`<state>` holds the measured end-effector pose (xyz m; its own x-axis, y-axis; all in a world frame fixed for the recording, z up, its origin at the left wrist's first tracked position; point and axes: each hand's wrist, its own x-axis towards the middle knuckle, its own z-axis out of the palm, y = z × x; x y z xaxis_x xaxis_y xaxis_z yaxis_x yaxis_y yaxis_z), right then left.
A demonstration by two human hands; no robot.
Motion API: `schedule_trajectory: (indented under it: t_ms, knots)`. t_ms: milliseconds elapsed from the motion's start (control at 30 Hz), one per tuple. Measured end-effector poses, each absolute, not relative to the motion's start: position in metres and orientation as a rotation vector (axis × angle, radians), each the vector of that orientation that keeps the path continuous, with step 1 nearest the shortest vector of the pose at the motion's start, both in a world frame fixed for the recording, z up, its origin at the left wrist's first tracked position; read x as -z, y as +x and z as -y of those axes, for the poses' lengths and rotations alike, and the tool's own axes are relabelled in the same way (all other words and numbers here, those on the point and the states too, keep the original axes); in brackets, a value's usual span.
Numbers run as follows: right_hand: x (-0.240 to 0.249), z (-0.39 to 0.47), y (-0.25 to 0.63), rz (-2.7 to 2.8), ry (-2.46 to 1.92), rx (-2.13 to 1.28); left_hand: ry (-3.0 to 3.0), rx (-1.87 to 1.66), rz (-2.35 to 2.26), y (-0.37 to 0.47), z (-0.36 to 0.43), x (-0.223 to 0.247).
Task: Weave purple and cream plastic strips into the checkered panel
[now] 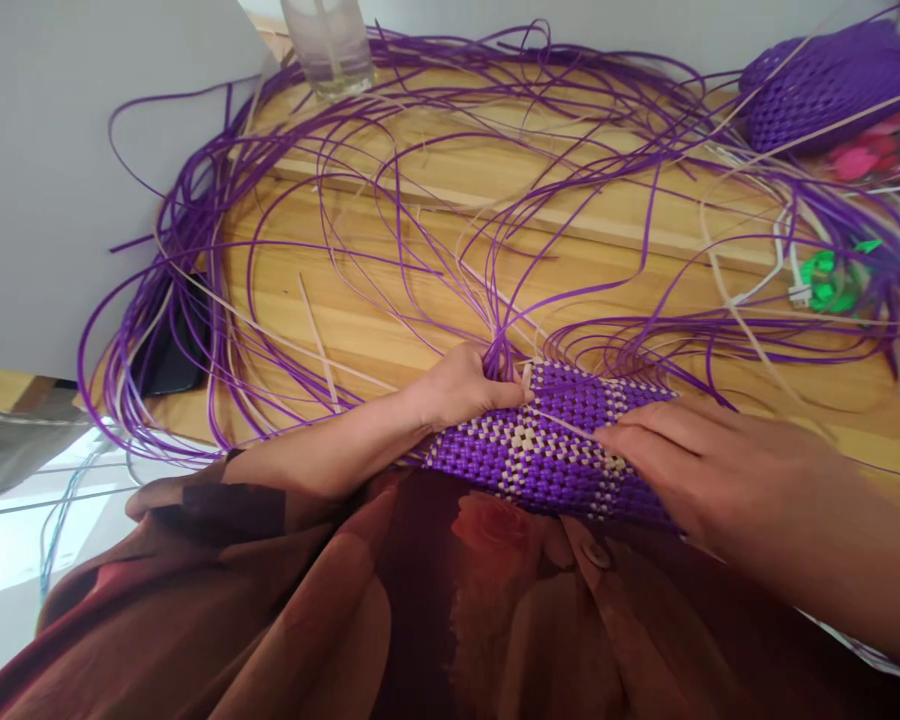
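A woven purple and beige piece [570, 445] lies at the table's near edge against my clothes, patterned with beige crosses. My left hand [465, 388] is closed at its upper left edge, gripping a bunch of loose purple strips [499, 345] that fan out upward. Its thumb presses on the weave beside a short upright beige end. My right hand [671, 445] rests over the right part of the piece, fingertips pinched on a thin beige strip [566, 424]. That strip runs across the weave from near the left thumb to the right fingertips.
Long purple and beige strips [195, 190] loop around the wooden table [390, 300]. A clear bottle [331, 50] stands at the back. A purple mesh-like bundle [825, 85], a white cable [780, 240] and a green object [829, 283] lie to the right. A dark flat object [171, 345] sits at left.
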<state>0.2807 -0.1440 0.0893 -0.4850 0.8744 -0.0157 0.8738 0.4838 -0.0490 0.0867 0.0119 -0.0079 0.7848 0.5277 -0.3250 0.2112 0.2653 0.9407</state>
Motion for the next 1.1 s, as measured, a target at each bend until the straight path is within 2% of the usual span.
schedule_trajectory:
  t_ms: [67,133,400,633,700,800,867,1033,1100]
  knots:
    - [-0.093,0.130,0.277,2.657,-1.533,-0.360,1.292,-0.244,-0.668,0.087,-0.012,0.008]
    - [-0.092,0.108,0.274,2.613,-1.487,-0.484,1.270,-0.258,-0.658,0.086,-0.012,0.008]
    - [-0.068,0.039,0.275,2.536,-1.663,-0.530,1.218,-0.248,-0.565,0.083,-0.012,0.007]
    - [-0.067,0.037,0.271,2.557,-1.694,-0.522,1.187,-0.212,-0.612,0.086,-0.010,0.003]
    - [-0.069,0.041,0.272,2.533,-1.638,-0.377,1.193,-0.209,-0.639,0.086,-0.011,0.003]
    - [-0.072,0.056,0.277,2.501,-1.513,0.045,1.216,-0.197,-0.660,0.086,-0.011,0.002]
    - [-0.072,0.068,0.282,2.573,-1.433,0.140,1.207,-0.184,-0.671,0.086,-0.011,0.003]
    - [-0.066,0.090,0.291,2.620,-1.573,-0.020,1.194,-0.202,-0.686,0.087,-0.011,0.004]
    - [-0.071,0.097,0.290,2.560,-1.647,-0.181,1.199,-0.200,-0.691,0.087,-0.011,0.003]
